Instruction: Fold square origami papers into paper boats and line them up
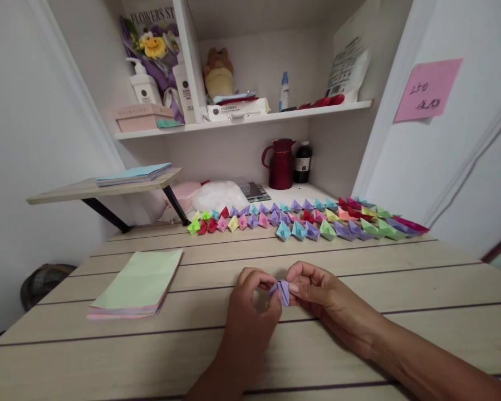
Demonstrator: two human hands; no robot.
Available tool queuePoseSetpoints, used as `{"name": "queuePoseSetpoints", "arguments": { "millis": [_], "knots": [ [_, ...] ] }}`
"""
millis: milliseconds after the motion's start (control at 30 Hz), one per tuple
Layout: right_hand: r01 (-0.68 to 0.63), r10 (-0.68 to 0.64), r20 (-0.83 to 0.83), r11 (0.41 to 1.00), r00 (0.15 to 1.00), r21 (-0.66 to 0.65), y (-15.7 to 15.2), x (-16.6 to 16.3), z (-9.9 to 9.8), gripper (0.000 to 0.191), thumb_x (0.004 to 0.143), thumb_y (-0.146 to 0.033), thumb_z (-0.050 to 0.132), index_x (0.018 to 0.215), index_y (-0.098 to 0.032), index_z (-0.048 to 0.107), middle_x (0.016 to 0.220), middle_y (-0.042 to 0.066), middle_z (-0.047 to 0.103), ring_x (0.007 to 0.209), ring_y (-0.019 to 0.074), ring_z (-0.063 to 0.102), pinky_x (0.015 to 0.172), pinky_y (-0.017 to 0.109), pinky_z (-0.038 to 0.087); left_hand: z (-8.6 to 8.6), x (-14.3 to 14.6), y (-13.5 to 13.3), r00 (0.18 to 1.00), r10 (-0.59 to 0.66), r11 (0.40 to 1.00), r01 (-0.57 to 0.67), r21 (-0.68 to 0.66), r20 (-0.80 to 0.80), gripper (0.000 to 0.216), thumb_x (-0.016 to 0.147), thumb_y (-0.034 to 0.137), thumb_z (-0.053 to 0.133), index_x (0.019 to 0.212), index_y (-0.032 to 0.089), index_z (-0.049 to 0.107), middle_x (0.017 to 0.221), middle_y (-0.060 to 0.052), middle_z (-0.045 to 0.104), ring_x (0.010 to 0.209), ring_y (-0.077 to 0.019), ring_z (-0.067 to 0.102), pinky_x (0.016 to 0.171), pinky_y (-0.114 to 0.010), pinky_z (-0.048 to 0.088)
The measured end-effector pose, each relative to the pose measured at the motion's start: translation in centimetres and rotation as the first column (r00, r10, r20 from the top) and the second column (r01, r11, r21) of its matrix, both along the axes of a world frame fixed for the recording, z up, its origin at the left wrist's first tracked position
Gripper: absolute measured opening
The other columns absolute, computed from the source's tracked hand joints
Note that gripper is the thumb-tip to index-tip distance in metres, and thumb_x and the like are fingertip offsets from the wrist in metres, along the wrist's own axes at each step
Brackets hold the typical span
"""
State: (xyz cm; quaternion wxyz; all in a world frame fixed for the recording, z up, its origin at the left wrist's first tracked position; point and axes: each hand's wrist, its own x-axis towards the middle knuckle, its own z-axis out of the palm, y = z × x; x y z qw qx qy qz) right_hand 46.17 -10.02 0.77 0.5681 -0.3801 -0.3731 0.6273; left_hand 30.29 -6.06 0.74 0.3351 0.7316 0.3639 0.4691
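Note:
A small piece of folded purple paper (pixel 282 292) is held between my two hands, above the slatted wooden table (pixel 183 362). My left hand (pixel 253 309) pinches its left side between thumb and fingers. On its right edge, the thumb and fingers of my right hand (pixel 317 289) are closed. Parts of the paper are hidden behind my fingertips. Beyond my hands, rows of folded paper boats (pixel 328 229) in many colours stretch across the back of the table. To the left lies a stack of paper sheets (pixel 140 281), pale green on top.
A small raised shelf (pixel 75 191) at the back left carries more paper (pixel 133 174). Behind the boats stand a red jug (pixel 281 164), a dark bottle (pixel 303 162) and a white plastic bag (pixel 220 196). A pink note (pixel 429 90) is stuck on the right wall.

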Motion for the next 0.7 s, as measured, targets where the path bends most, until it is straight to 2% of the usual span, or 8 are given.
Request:
{"name": "queuePoseSetpoints", "arguments": {
  "millis": [100, 167, 233, 333, 400, 533, 700],
  "knots": [
    [0.037, -0.041, 0.139, 0.999, 0.989, 0.035, 0.16, 0.21, -0.1, 0.019, 0.074, -0.03, 0.075, 0.081, -0.019, 0.061, 0.066, -0.003, 0.06, 0.066, 0.013, 0.055, 0.065, 0.024, 0.041, -0.45, -0.12, 0.39, 1.0, 0.011, 1.0, -0.01, 0.008, -0.029, 0.008, 0.073, 0.013, 0.059, 0.074, 0.019, 0.063, 0.081, -0.002, 0.059, 0.078, -0.0163, 0.059, 0.074, -0.028, 0.046],
    [0.078, -0.123, 0.352, 0.987, 0.928, 0.138, 0.18, 0.41, -0.05, 0.016, 0.078, -0.035, 0.07, 0.083, -0.02, 0.063, 0.074, 0.0, 0.061, 0.072, 0.0161, 0.056, 0.069, 0.028, 0.043, -0.67, -0.18, 0.49, 0.998, 0.012, 1.0, -0.012, -0.004, -0.056, 0.007, 0.073, 0.013, 0.06, 0.072, 0.019, 0.064, 0.081, -0.002, 0.06, 0.076, -0.0156, 0.059, 0.073, -0.027, 0.046],
    [0.101, -0.267, 0.563, 0.946, 0.782, 0.309, 0.09, 0.61, 0.14, 0.014, 0.082, -0.035, 0.065, 0.087, -0.022, 0.067, 0.092, 0.004, 0.062, 0.09, 0.0209, 0.057, 0.081, 0.034, 0.045, -0.76, -0.17, 0.44, 0.997, 0.02, 1.0, -0.022, -0.014, -0.078, 0.008, 0.073, 0.012, 0.06, 0.069, 0.018, 0.064, 0.079, -0.002, 0.059, 0.074, -0.0145, 0.059, 0.07, -0.026, 0.046],
    [0.07, -0.446, 0.694, 0.864, 0.564, 0.499, -0.12, 0.81, 0.55, 0.013, 0.083, -0.031, 0.063, 0.093, -0.026, 0.07, 0.117, 0.007, 0.056, 0.116, 0.0244, 0.049, 0.1, 0.039, 0.038, -0.66, -0.06, 0.22, 0.994, 0.038, 0.999, -0.042, -0.034, -0.106, 0.01, 0.072, 0.01, 0.059, 0.067, 0.017, 0.064, 0.077, -0.002, 0.059, 0.07, -0.0131, 0.058, 0.066, -0.024, 0.045],
    [0.017, -0.461, 0.734, 0.852, 0.498, 0.524, -0.22, 0.87, 0.74, 0.013, 0.084, -0.029, 0.064, 0.094, -0.026, 0.071, 0.115, 0.006, 0.058, 0.115, 0.0237, 0.051, 0.1, 0.038, 0.039, -0.54, 0.03, 0.09, 0.991, 0.05, 0.998, -0.056, -0.037, -0.127, 0.01, 0.072, 0.01, 0.059, 0.067, 0.017, 0.064, 0.075, -0.001, 0.059, 0.068, -0.0125, 0.058, 0.065, -0.023, 0.045],
    [-0.101, -0.384, 0.824, 0.881, 0.417, 0.462, -0.23, 0.8, 0.68, 0.011, 0.085, -0.028, 0.063, 0.094, -0.026, 0.071, 0.095, 0.004, 0.069, 0.095, 0.0227, 0.06, 0.085, 0.037, 0.045, -0.49, 0.08, -0.05, 0.98, 0.072, 0.997, -0.075, -0.01, -0.187, 0.01, 0.072, 0.011, 0.059, 0.067, 0.018, 0.064, 0.072, 0.0, 0.058, 0.063, -0.0116, 0.056, 0.06, -0.022, 0.043],
    [-0.12, -0.399, 0.839, 0.875, 0.369, 0.469, -0.27, 0.64, 0.44, 0.01, 0.085, -0.026, 0.064, 0.093, -0.025, 0.069, 0.093, 0.003, 0.072, 0.09, 0.0221, 0.062, 0.082, 0.036, 0.044, -0.66, 0.07, -0.22, 0.936, 0.108, 0.994, -0.095, 0.055, -0.336, 0.011, 0.07, 0.009, 0.059, 0.067, 0.018, 0.064, 0.066, 0.002, 0.056, 0.06, -0.0119, 0.053, 0.062, -0.025, 0.042]
  ]
}}
